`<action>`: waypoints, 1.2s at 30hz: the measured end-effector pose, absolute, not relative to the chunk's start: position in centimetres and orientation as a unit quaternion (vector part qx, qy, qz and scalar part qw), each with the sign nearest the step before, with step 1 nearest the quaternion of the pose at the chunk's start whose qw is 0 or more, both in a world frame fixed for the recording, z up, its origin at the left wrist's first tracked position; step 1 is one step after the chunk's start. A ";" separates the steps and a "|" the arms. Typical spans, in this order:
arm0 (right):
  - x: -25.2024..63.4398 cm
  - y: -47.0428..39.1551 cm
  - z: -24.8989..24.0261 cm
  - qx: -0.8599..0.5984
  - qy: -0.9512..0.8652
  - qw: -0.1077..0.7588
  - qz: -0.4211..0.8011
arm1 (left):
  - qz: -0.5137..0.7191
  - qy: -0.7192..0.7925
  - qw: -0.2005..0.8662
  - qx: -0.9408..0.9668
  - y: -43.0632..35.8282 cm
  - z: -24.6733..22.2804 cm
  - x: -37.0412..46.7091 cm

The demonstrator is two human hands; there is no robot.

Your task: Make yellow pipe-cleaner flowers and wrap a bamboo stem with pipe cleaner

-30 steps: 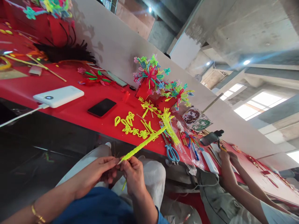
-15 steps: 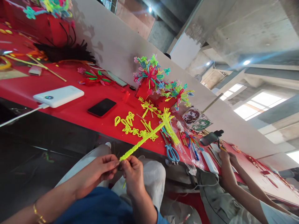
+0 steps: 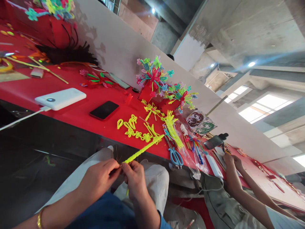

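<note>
A long yellow pipe-cleaner stem (image 3: 145,149), thick and fuzzy, slants up to the right from my fingers over the table edge. My left hand (image 3: 103,175) pinches its lower end. Right beside it, my right hand (image 3: 135,178) grips the same end between thumb and fingers, and a short yellow tail hangs below. Just past the stem, yellow pipe-cleaner flowers (image 3: 137,134) and loops lie on the red table (image 3: 78,122). A bundle of yellow pipe cleaners (image 3: 173,128) rests to their right. Blue-handled scissors (image 3: 175,157) lie at the edge.
A black phone (image 3: 104,110) and a white power bank (image 3: 61,98) with a cable lie to the left. Colourful pipe-cleaner bouquets (image 3: 154,76) stand against the partition. At right, a co-worker's hands (image 3: 231,160) work near a dark bottle (image 3: 215,141).
The stem's far end has dropped slightly and drawn back toward me, off the yellow bundle. My left hand has rolled over, showing more of its back.
</note>
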State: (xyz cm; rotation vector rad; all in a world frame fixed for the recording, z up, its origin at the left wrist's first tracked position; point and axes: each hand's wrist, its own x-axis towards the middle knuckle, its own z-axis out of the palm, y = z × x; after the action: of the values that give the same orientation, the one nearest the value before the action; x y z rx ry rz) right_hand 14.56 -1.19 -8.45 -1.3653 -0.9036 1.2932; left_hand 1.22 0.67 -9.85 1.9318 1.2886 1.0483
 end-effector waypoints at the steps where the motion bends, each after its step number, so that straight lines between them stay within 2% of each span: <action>1: 14.6 -1.2 -8.5 -0.558 -0.368 0.509 0.542 | 0.387 0.477 0.322 0.721 0.8 -9.8 1.2; 5: 14.8 -1.2 -8.0 -0.527 -0.342 0.535 0.564 | 0.368 0.451 0.499 0.642 1.2 -8.4 0.9; 9: 14.6 -1.3 -7.3 -0.497 -0.331 0.549 0.585 | 0.345 0.437 0.634 0.537 1.4 -7.1 1.0; 12: 14.4 -1.5 -7.2 -0.486 -0.332 0.553 0.589 | 0.335 0.435 0.682 0.484 1.3 -6.4 1.2; 17: 14.4 -1.4 -7.4 -0.479 -0.335 0.549 0.597 | 0.341 0.435 0.699 0.454 1.2 -6.0 1.3; 21: 14.5 -1.1 -7.8 -0.497 -0.346 0.536 0.588 | 0.356 0.446 0.663 0.485 1.4 -6.7 1.1; 29: 14.5 -0.9 -8.5 -0.593 -0.403 0.509 0.476 | 0.371 0.500 0.409 0.666 1.2 -8.6 1.2; 36: 14.5 -0.9 -8.2 -0.610 -0.424 0.479 0.467 | 0.340 0.521 0.261 0.738 0.8 -8.8 1.4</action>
State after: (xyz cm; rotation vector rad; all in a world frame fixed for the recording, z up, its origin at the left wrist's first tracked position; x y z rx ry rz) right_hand 14.53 -0.91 -8.22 -1.4885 -1.0348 1.1400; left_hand 1.40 0.83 -8.78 1.9989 1.4108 0.9211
